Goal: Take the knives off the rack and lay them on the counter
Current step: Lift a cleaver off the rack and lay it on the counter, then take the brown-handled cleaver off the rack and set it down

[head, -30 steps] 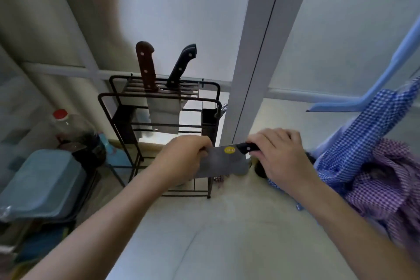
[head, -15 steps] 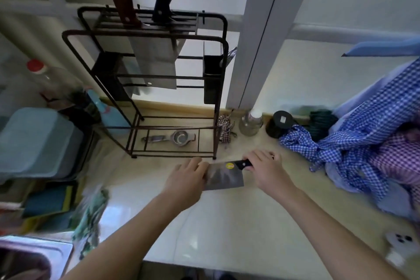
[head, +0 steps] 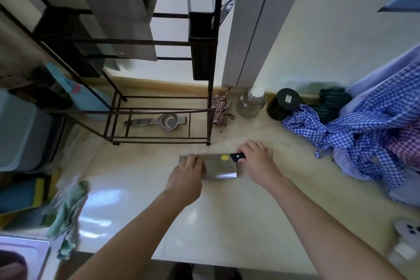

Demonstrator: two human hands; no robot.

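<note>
One knife (head: 219, 166) lies flat on the bench (head: 227, 223), in front of the rack (head: 213, 52), so that part looks almost done. The left hand (head: 185, 177) rests its fingers on the blade's left end. The right hand (head: 258, 162) is wrapped round the black handle. More blades (head: 127, 18) hang up in the rack at the back left corner, so I think those are left to do. A squeezer (head: 159, 121) lies under the rack. A jar (head: 251, 102), a black tin (head: 283, 103) and checked cloths (head: 363, 129) crowd the bench's right side.
</note>
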